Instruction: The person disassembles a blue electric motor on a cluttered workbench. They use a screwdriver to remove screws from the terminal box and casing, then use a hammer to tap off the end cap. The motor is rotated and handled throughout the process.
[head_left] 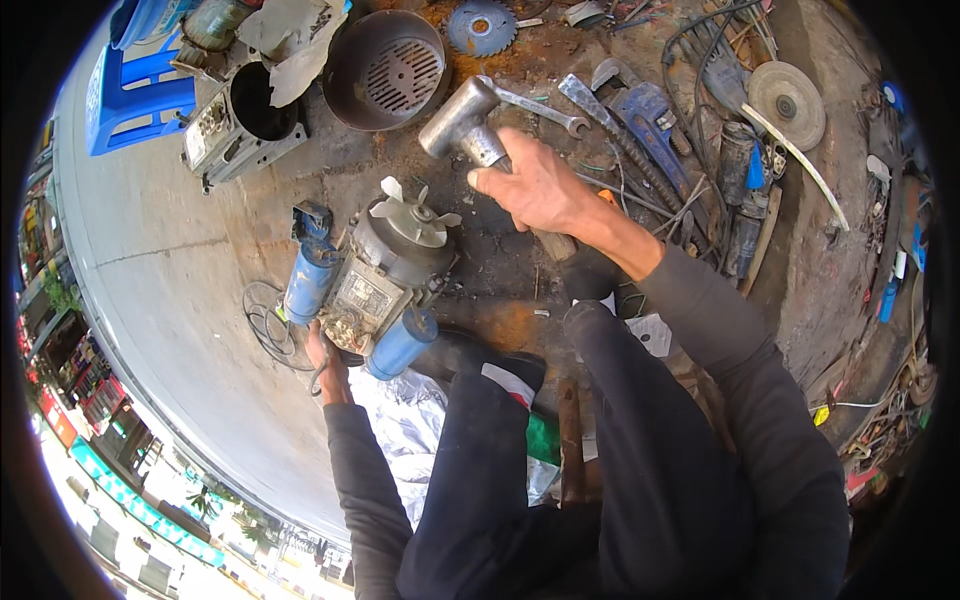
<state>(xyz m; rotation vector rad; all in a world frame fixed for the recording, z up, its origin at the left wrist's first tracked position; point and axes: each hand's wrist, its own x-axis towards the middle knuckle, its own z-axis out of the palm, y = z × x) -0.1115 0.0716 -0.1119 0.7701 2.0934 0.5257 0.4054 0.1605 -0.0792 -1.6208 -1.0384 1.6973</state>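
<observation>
In my right hand is a short-handled metal hammer, its head raised to the far left of my fist. The hand is closed round the handle, whose lower end shows below it. An electric motor stands on the ground before my knees, with a pale fan on its upper end. Two blue cylinders are attached at its sides, and bundled wires show at its near end. My left hand grips the motor's near left side; its fingers are partly hidden. The hammer is apart from the motor.
A round slotted metal cover, an open metal housing and a saw blade lie at the far side. Right of them are an open-end wrench, a blue pipe wrench and a grinding disc. A blue stool stands far left.
</observation>
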